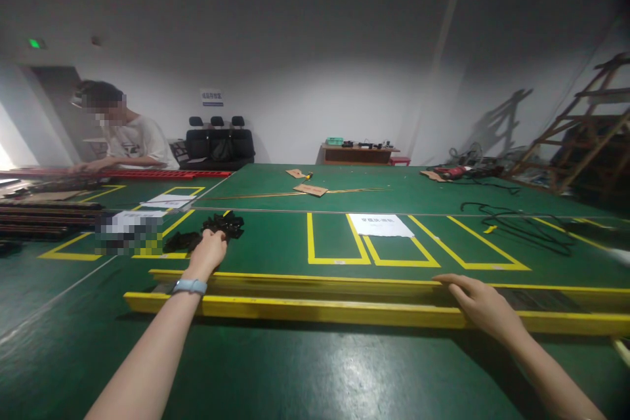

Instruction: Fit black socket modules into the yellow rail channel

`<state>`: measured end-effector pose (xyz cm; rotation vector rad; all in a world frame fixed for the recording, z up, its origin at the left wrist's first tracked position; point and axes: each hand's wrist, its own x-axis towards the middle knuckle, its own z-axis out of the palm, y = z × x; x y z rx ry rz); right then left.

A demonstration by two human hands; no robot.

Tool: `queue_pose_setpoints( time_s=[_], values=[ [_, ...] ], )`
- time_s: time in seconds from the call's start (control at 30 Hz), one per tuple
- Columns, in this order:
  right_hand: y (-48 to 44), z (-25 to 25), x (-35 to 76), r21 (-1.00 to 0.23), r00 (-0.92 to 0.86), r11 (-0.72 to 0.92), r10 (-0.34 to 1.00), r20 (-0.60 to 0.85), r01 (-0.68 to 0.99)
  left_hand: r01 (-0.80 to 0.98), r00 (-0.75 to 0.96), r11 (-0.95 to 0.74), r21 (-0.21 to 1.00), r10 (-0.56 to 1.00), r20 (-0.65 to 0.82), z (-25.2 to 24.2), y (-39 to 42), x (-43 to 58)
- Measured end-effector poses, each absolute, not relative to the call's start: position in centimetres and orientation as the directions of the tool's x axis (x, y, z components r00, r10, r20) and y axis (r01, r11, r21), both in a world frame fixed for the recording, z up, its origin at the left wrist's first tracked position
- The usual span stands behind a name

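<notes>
My left hand [209, 253], with a pale blue band at the wrist, reaches over the yellow channel rail [325, 310] to a pile of small black parts [227, 226]. Its fingers bend down at the near edge of the pile; what is between them is hidden. Toward the right, my right hand [478, 302] lies over the rail, fingers stretched out along the far flange and thumb apart, with nothing held. The long rail lies across the green table [275, 361], its hollow side up. A dark flat piece [541, 299] shows inside it beyond my right hand.
Yellow tape outlines [339, 262] and a printed sheet [384, 225] lie beyond the rail. Black cables [516, 226] and a red power tool [450, 172] are at right. A co-worker [142, 138] stands at a red rail [197, 174]. Dark bars [49, 218] are stacked at left.
</notes>
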<state>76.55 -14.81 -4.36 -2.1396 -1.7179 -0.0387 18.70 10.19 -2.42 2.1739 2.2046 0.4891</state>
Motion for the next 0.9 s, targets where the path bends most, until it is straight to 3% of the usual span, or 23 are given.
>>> queue_pose_setpoints(
  time_s=[0.2, 0.33, 0.67, 0.9],
  values=[
    [-14.9, -4.3, 76.6, -0.288, 0.244, -0.167, 0.936, 0.255, 0.943, 0.993, 0.037, -0.056, 0.104, 0.985, 0.17, -4.6, 11.5, 18.0],
    [-14.8, -4.5, 76.7, -0.294, 0.243, -0.164, 0.936, 0.255, 0.942, 0.991, 0.082, -0.086, 0.1, 0.996, 0.043, -5.2, 11.8, 17.8],
    [-14.5, -5.1, 77.5, -0.301, 0.238, -0.162, 0.942, 0.236, 0.94, 0.997, 0.022, -0.032, 0.077, 0.991, 0.134, -3.6, 10.4, 18.5],
    [-14.6, -5.1, 77.3, -0.295, 0.233, -0.153, 0.938, 0.258, 0.943, 0.997, 0.022, -0.024, 0.077, 0.999, 0.027, -3.5, 10.4, 18.1]
  ],
)
